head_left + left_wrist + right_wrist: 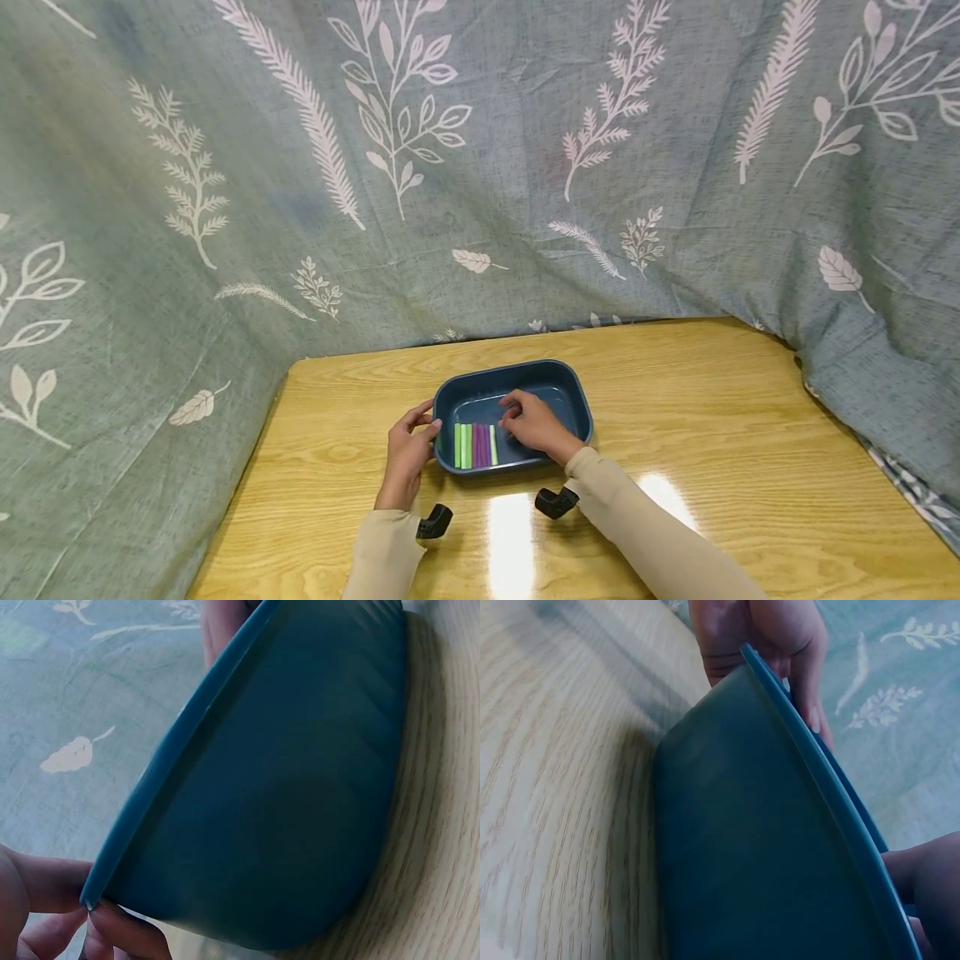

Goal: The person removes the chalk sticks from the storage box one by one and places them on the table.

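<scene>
A dark blue plastic tub (495,380) with a raised rim stands on the table. On its floor at the left lies a row of slim sticks, side by side: green sticks (462,446), purple sticks (481,446) and a pale one (492,445) at the right end. My left hand (408,450) pinches the tub's left rim between thumb and fingers, as the left wrist view shows close up. Inside the tub, my right hand (534,425) hovers right of the row with loosely bent fingers. I see nothing between them, and both wrist views hide its fingertips behind the tub's wall.
The wooden table (697,400) extends on both sides of the tub. A grey-green curtain (480,183) with white leaf prints hangs behind and around it. Small black devices (555,502) sit at both wrists, over the table's near part.
</scene>
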{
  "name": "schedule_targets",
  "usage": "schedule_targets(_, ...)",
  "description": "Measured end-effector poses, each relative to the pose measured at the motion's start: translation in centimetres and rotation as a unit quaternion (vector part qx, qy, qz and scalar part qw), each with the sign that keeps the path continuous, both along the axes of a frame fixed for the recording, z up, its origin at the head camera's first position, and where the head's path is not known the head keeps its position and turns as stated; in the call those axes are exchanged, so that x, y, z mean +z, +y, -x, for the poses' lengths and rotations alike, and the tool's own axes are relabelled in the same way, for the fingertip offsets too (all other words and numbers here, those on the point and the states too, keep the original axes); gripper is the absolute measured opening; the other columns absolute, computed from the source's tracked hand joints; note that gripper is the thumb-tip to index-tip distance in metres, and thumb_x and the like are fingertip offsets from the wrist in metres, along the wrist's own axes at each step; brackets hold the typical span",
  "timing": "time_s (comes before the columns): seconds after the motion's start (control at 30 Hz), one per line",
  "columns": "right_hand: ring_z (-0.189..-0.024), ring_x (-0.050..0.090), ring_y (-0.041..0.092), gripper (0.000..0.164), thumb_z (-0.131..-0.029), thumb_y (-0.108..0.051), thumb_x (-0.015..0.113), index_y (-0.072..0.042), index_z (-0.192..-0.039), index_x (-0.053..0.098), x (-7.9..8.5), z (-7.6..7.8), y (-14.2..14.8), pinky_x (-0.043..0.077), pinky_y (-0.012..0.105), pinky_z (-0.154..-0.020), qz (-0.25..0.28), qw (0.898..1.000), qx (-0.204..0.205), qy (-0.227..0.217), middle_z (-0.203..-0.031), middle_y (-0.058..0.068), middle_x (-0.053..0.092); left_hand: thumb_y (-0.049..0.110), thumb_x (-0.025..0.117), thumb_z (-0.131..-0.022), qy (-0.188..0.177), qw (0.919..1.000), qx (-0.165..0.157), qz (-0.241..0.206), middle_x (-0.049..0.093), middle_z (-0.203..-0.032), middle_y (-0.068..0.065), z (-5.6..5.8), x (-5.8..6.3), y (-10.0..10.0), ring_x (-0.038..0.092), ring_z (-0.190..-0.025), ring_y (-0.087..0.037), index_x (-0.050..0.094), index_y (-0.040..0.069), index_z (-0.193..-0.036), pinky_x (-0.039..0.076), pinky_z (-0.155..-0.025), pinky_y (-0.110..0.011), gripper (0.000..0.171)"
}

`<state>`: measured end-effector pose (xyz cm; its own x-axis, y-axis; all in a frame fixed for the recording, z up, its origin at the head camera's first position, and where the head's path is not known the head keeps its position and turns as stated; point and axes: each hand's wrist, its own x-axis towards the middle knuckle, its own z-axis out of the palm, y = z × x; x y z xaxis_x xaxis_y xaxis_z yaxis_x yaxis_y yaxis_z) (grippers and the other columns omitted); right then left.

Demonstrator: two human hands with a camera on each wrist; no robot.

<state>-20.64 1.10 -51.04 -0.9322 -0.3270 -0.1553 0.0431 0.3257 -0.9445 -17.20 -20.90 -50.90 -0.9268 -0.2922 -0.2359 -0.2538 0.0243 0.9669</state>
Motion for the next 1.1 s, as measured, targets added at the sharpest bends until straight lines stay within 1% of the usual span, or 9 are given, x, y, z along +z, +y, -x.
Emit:
schedule_targets(0.2,-0.078,0.069,0.027,0.03,-0.097,0.006,0.063,0.008,-0.127,0.063,-0.35,0.17,-0.3,0.059,0.037,-0.073,-0.007,1.0,0.016,-0.007,-0.097,0.014,0.067,-0.003,0.062,-0.103,0.002,1.0,0.004,-0.003,0.052,-0.113,-0.013,0.04,-0.2,0.01,0.058,-0.076,-0.015,0.061,-0.004,-0.144,0.053,-0.057,-0.022,0.041)
schedule_targets(0.37,-0.078,0.069,0.028,0.032,-0.095,0.007,0.065,0.011,-0.127,0.063,-0.13,0.21,-0.47,0.059,0.037,-0.072,-0.013,0.999,0.029,-0.007,-0.097,0.016,0.067,-0.002,0.061,-0.104,0.0,1.0,0.002,-0.009,0.052,-0.114,-0.012,-0.01,-0.17,-0.02,0.059,-0.08,-0.016,0.059,-0.003,-0.145,0.055,-0.06,-0.024,0.042)
schedule_targets(0.5,-0.079,0.07,0.027,0.036,-0.094,0.005,0.07,0.01,-0.128,0.063,0.0,0.23,-0.53,0.057,0.035,-0.072,-0.033,0.998,0.048,-0.004,-0.096,0.015,0.068,-0.001,0.062,-0.104,-0.001,0.9999,0.001,-0.012,0.052,-0.115,-0.012,-0.08,-0.12,-0.03,0.06,-0.082,-0.017,0.058,-0.002,-0.147,0.056,-0.061,-0.025,0.043)
schedule_targets(0.63,-0.083,0.068,0.022,0.036,-0.092,0.004,0.075,0.008,-0.127,0.067,-0.16,0.26,-0.62,0.055,0.034,-0.074,-0.074,0.995,0.068,0.018,-0.096,0.013,0.07,0.0,0.062,-0.104,-0.003,0.9999,0.001,-0.011,0.052,-0.115,-0.012,-0.17,-0.08,0.0,0.06,-0.082,-0.017,0.058,-0.002,-0.147,0.056,-0.061,-0.025,0.043)
schedule_targets(0.73,-0.084,0.066,0.021,0.032,-0.091,0.004,0.076,0.008,-0.122,0.069,-0.21,0.3,-0.68,0.054,0.035,-0.074,-0.095,0.992,0.08,0.038,-0.095,0.013,0.071,0.0,0.062,-0.104,-0.002,0.9999,0.002,-0.01,0.052,-0.115,-0.012,-0.19,-0.14,0.01,0.059,-0.081,-0.017,0.058,-0.002,-0.147,0.056,-0.061,-0.025,0.043)
schedule_targets(0.9,-0.083,0.064,0.019,0.028,-0.09,0.002,0.078,0.007,-0.116,0.071,-0.17,0.3,-0.76,0.054,0.034,-0.075,-0.113,0.988,0.089,0.057,-0.091,0.011,0.07,-0.001,0.062,-0.104,0.001,0.9999,0.007,-0.015,0.052,-0.112,-0.011,-0.18,-0.14,0.07,0.058,-0.077,-0.014,0.06,-0.002,-0.146,0.055,-0.059,-0.024,0.042)
schedule_targets(1.1,-0.083,0.061,0.018,0.022,-0.09,0.001,0.079,0.004,-0.11,0.071,-0.18,0.17,-0.79,0.053,0.037,-0.079,-0.124,0.985,0.097,0.075,-0.089,0.008,0.066,-0.001,0.063,-0.104,0.001,0.9997,0.01,-0.02,0.052,-0.111,-0.011,-0.29,-0.12,0.11,0.058,-0.074,-0.014,0.06,-0.002,-0.145,0.053,-0.057,-0.024,0.042)
